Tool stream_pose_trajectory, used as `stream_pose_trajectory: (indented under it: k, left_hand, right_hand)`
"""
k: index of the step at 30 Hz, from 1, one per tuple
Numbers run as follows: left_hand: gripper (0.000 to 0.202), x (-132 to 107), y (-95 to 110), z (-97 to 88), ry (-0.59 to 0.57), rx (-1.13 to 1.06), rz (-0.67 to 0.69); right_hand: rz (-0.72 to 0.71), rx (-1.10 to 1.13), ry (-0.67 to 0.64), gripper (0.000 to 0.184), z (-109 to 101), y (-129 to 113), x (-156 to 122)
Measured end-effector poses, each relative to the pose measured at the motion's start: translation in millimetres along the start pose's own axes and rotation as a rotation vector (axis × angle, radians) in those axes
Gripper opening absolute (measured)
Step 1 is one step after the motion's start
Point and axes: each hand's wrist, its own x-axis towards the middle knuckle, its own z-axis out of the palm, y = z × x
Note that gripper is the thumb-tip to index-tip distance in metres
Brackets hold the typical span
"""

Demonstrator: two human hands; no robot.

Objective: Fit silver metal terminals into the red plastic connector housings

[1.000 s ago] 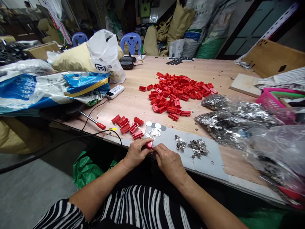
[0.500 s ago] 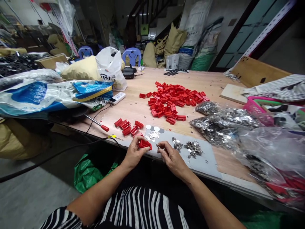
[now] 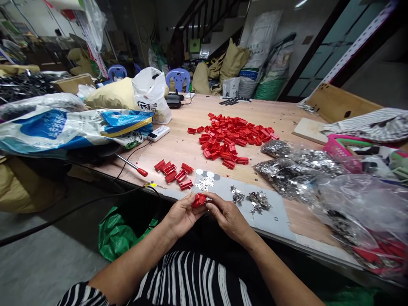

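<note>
A small red plastic housing [image 3: 199, 199] is held up at the table's front edge by my left hand [image 3: 182, 216], its fingers closed round the piece. My right hand [image 3: 227, 214] meets it from the right, thumb and fingertips pinched at the housing's right end. Whatever small part sits in that pinch is mostly hidden. Just beyond the hands, a grey mat [image 3: 219, 189] bears flat silvery pieces [image 3: 204, 183] and two heaps of small metal parts [image 3: 259, 200]. Several red housings [image 3: 174, 171] lie to the left of the mat.
A large pile of red housings [image 3: 236, 138] covers the table's middle. Clear bags of metal parts [image 3: 287, 172] crowd the right. At left are a red-tipped metal lever [image 3: 140, 171], a black cable [image 3: 79, 202] and a blue-white sack [image 3: 63, 127]. A pink basket [image 3: 338, 148] stands at far right.
My hands have come together. The red housing has turned and shifted slightly right, and my right hand has brought its pinched small metal piece up against the housing's end.
</note>
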Motion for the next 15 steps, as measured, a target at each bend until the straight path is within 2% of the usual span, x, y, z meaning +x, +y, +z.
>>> stream_pose_trajectory:
  k: [5, 8, 11, 13, 15]
  left_hand:
    - [0.011, -2.5, -2.6, 2.3, 0.003, -0.002, 0.022]
    - [0.018, -2.7, 0.4, 4.2, -0.023, 0.100, 0.078]
    - [0.024, 1.6, 10.5, 4.0, 0.043, 0.278, 0.277]
    - [0.027, 6.4, 19.6, 1.2, 0.157, 0.353, 0.446]
    - [0.027, 10.9, 27.5, -3.9, 0.272, 0.372, 0.559]
  right_hand:
    - [0.016, 0.044, 0.073, 0.032, 5.6, 3.6, 3.5]
    - [0.061, 0.111, 0.080, 0.038, 8.4, 8.2, 6.8]
    - [0.105, 0.133, 0.074, 0.043, 8.5, 13.1, 9.8]
    - [0.121, 0.118, 0.073, 0.044, 6.9, 16.2, 11.2]
    - [0.136, 0.086, 0.073, 0.044, 4.8, 18.8, 12.5]
